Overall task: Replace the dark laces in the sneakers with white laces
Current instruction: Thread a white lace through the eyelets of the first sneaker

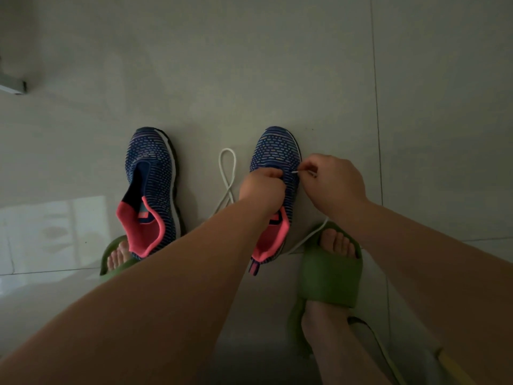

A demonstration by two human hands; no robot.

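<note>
The right hand (334,184) pinched the tip of the white lace (227,176) at the right sneaker (274,154). The left hand (262,187) was curled on that sneaker's tongue area; what it gripped could not be told. The lace looped on the floor (249,65) between both sneakers. The left sneaker (151,173) sat unlaced beside green slippers (330,276).

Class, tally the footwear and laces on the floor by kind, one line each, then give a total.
Blue sneakers: 2
Green slippers: 2
White laces: 1
Total: 5
</note>
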